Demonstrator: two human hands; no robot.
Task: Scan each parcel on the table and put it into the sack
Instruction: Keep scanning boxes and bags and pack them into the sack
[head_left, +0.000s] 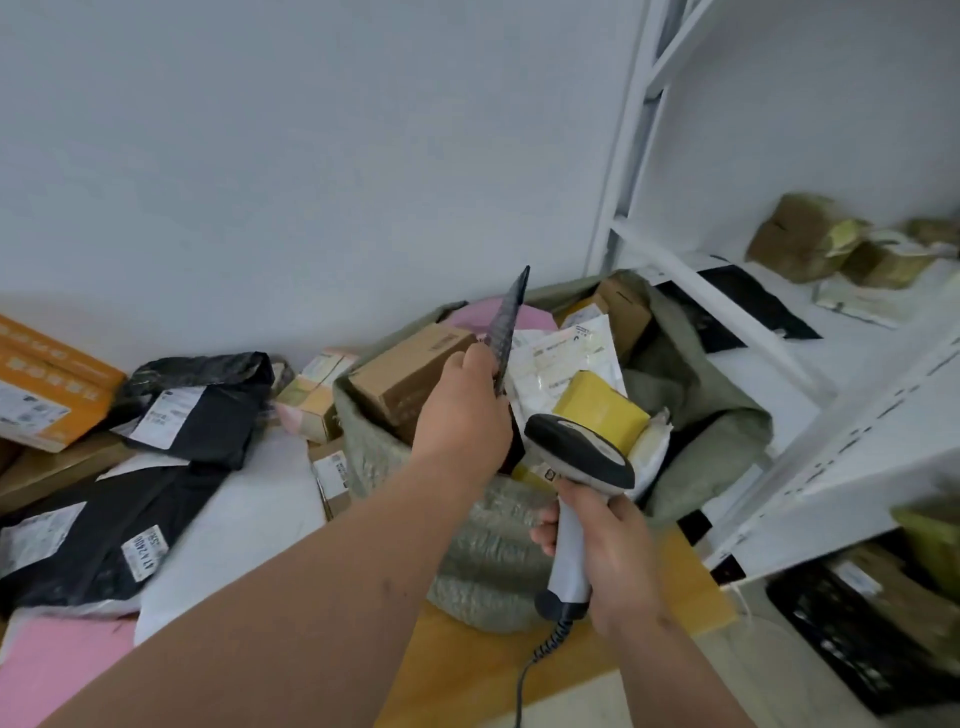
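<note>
1. Head view, nearest: right hand wrapped closed round the grey handle of the barcode scanner. Scanner head points forward at the sack mouth; its coiled cord hangs below the hand.
2. Left hand, just left of and beyond the scanner, pinches a thin dark mailer by its lower end, thumb against fingers. Mailer stands edge-on over the sack mouth. Label side not visible, so cannot tell whether it is scanned.
3. Green woven sack lies directly beyond both hands, mouth open. Already holds many parcels: a brown carton under the left hand, a yellow packet just past the scanner, white and pink mailers behind. Judged well filled.
4. Left of the left hand, on the counter: black poly-bag parcels, a pink mailer nearest, small taped boxes beside the sack.
5. Farthest left: orange carton.
6. Judgement: task roughly mid-run; the held mailer goes in next, and at least several parcels to the left remain.
</note>
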